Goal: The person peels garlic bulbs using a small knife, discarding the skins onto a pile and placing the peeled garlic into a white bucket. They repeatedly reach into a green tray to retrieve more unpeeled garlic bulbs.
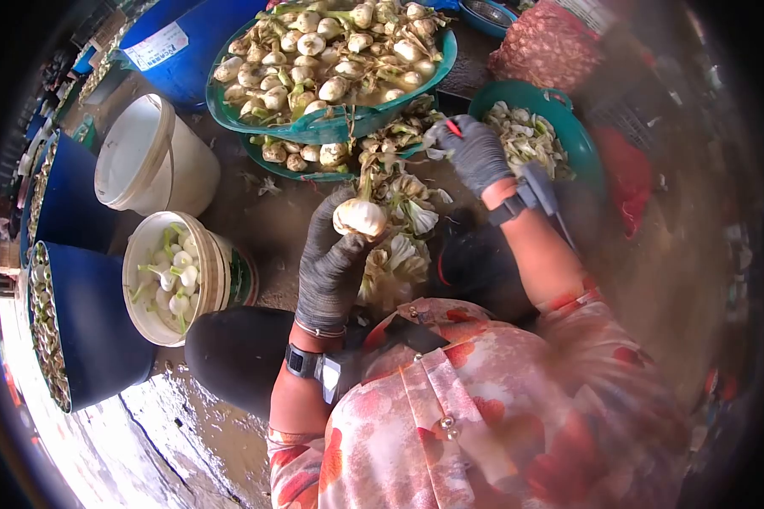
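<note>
My left hand (331,254), in a grey glove, holds a garlic bulb (359,218) with its stalk pointing up. Up and to the right, my gloved right hand (471,153) is closed around a small tool with a red part (454,127); the rest of it is hidden in the fingers. The right hand is apart from the bulb, near a green basin of garlic peelings (526,140). Loose pale peelings (399,263) lie below the bulb, between my legs.
A green basin (314,127) heaped with untrimmed garlic stands ahead, above another basin. To the left are a white bucket (132,254) of peeled garlic, a second white bucket (157,161) and blue barrels (93,322). A red net sack (547,47) sits at the back right.
</note>
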{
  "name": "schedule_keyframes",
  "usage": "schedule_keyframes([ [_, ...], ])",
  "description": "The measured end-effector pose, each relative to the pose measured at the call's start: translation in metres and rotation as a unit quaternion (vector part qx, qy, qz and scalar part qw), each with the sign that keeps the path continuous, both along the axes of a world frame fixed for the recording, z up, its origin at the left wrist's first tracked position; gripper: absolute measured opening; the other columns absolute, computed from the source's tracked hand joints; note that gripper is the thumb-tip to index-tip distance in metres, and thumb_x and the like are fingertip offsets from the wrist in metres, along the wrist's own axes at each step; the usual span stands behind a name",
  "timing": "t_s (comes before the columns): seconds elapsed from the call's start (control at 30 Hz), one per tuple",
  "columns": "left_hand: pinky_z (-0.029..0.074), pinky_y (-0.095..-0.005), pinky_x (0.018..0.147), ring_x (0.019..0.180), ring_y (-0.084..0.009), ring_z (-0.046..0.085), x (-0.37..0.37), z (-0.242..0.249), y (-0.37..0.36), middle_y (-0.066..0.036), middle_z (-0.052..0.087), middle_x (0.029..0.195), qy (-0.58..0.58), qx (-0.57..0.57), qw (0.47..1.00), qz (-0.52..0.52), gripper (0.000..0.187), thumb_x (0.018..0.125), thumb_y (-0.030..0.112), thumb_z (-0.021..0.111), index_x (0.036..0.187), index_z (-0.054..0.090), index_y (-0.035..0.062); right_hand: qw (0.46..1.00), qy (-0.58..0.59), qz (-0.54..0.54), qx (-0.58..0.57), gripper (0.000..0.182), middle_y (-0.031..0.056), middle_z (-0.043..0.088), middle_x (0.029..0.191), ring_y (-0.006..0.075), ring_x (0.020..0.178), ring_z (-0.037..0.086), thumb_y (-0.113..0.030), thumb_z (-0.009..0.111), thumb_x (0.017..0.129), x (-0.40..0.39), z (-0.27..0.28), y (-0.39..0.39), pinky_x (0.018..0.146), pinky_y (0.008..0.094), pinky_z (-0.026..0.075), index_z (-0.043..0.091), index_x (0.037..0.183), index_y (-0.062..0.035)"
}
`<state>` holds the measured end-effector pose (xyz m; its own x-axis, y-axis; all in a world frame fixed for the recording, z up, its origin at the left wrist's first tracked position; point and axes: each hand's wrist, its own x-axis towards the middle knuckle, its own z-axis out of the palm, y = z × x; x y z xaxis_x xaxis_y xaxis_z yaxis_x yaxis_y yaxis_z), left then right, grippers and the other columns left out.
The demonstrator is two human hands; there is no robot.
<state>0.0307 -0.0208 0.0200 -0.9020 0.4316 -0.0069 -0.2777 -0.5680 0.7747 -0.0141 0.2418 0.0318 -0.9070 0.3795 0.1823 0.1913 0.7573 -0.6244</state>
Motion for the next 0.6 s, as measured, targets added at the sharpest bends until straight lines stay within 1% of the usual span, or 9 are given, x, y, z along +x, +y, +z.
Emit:
schedule_keyframes([
  [0.03, 0.046, -0.0451, 0.104, 0.114, -0.0247, 0.058, -0.002, 0.001, 0.0, -0.01, 0.056, 0.125, -0.038, 0.063, 0.997, -0.025, 0.072, 0.081, 0.023, 0.079, 0.139, 0.042, 0.0049, 1.0, 0.001, 0.004, 0.0, 0.021, 0.0197, 0.067, 0.085, 0.0357, 0.076, 0.066, -0.025, 0.066, 0.089, 0.001, 0.002, -0.001, 0.068, 0.0395, 0.052, 0.065, 0.097, -0.0058],
  [0.07, 0.046, -0.0455, 0.104, 0.115, -0.0253, 0.057, -0.003, 0.0, -0.001, -0.01, 0.055, 0.127, -0.076, 0.126, 0.988, -0.049, 0.075, 0.08, 0.023, 0.079, 0.141, 0.04, 0.0055, 0.993, 0.082, 0.066, -0.048, 0.021, 0.0186, 0.068, 0.09, 0.0346, 0.08, 0.066, -0.025, 0.065, 0.09, 0.007, 0.004, -0.001, 0.071, 0.0392, 0.053, 0.067, 0.102, -0.0071],
  [0.1, 0.046, -0.0434, 0.105, 0.115, -0.0254, 0.058, -0.004, -0.002, -0.002, -0.011, 0.054, 0.128, -0.088, 0.135, 0.985, -0.057, 0.08, 0.078, 0.023, 0.08, 0.144, 0.037, 0.0062, 0.975, 0.16, 0.123, -0.098, 0.022, 0.0175, 0.069, 0.095, 0.0334, 0.083, 0.067, -0.025, 0.064, 0.091, 0.017, 0.015, -0.007, 0.073, 0.0389, 0.053, 0.068, 0.106, -0.0083],
  [0.13, 0.046, -0.0434, 0.105, 0.115, -0.0254, 0.058, -0.003, -0.001, 0.0, -0.011, 0.054, 0.128, -0.091, 0.132, 0.985, -0.06, 0.08, 0.078, 0.023, 0.08, 0.144, 0.037, 0.0062, 0.975, 0.158, 0.119, -0.1, 0.022, 0.0175, 0.069, 0.095, 0.0334, 0.083, 0.067, -0.025, 0.064, 0.091, 0.026, 0.027, -0.017, 0.073, 0.0389, 0.053, 0.068, 0.106, -0.0083],
  [0.2, 0.047, -0.0382, 0.101, 0.109, -0.0225, 0.059, -0.002, 0.004, 0.005, -0.01, 0.055, 0.124, -0.08, 0.051, 0.995, -0.036, 0.083, 0.076, 0.025, 0.08, 0.144, 0.037, 0.0054, 0.947, 0.142, 0.288, 0.026, 0.025, 0.0124, 0.069, 0.101, 0.0312, 0.089, 0.067, -0.027, 0.063, 0.092, 0.038, 0.049, -0.042, 0.077, 0.0393, 0.054, 0.069, 0.111, -0.0116],
  [0.3, 0.049, -0.0334, 0.094, 0.102, -0.019, 0.059, -0.001, -0.005, 0.008, -0.009, 0.055, 0.119, -0.033, -0.005, 0.998, -0.047, 0.083, 0.076, 0.026, 0.08, 0.144, 0.037, 0.0056, 0.921, 0.039, 0.36, 0.141, 0.027, 0.009, 0.069, 0.099, 0.0301, 0.089, 0.067, -0.03, 0.065, 0.088, 0.045, 0.057, -0.062, 0.076, 0.0417, 0.054, 0.069, 0.108, -0.0132],
  [0.47, 0.049, -0.0306, 0.089, 0.097, -0.0168, 0.058, -0.003, -0.005, -0.001, -0.007, 0.055, 0.117, -0.016, -0.139, 0.987, -0.084, 0.077, 0.078, 0.019, 0.074, 0.144, 0.037, 0.007, 0.909, -0.039, 0.371, 0.187, 0.025, 0.0082, 0.068, 0.093, 0.0294, 0.087, 0.067, -0.028, 0.068, 0.08, 0.046, 0.054, -0.068, 0.075, 0.0424, 0.053, 0.069, 0.1, -0.0137],
  [0.53, 0.049, -0.0259, 0.083, 0.091, -0.0103, 0.055, -0.002, -0.001, 0.001, -0.004, 0.054, 0.104, 0.056, -0.172, 0.98, -0.084, 0.062, 0.09, 0.008, 0.066, 0.143, 0.034, 0.0076, 0.922, -0.076, 0.339, 0.169, 0.024, 0.0106, 0.068, 0.09, 0.0313, 0.086, 0.067, -0.03, 0.069, 0.079, 0.048, 0.055, -0.072, 0.074, 0.0429, 0.053, 0.069, 0.096, -0.0128],
  [0.6, 0.048, -0.0267, 0.087, 0.094, -0.0101, 0.054, -0.001, 0.001, 0.001, -0.004, 0.054, 0.107, 0.085, -0.191, 0.973, -0.102, 0.06, 0.089, 0.004, 0.063, 0.142, 0.034, 0.0075, 0.934, -0.112, 0.312, 0.137, 0.024, 0.0119, 0.068, 0.087, 0.0326, 0.084, 0.067, -0.031, 0.069, 0.079, 0.043, 0.052, -0.074, 0.074, 0.0437, 0.053, 0.068, 0.094, -0.0121],
])
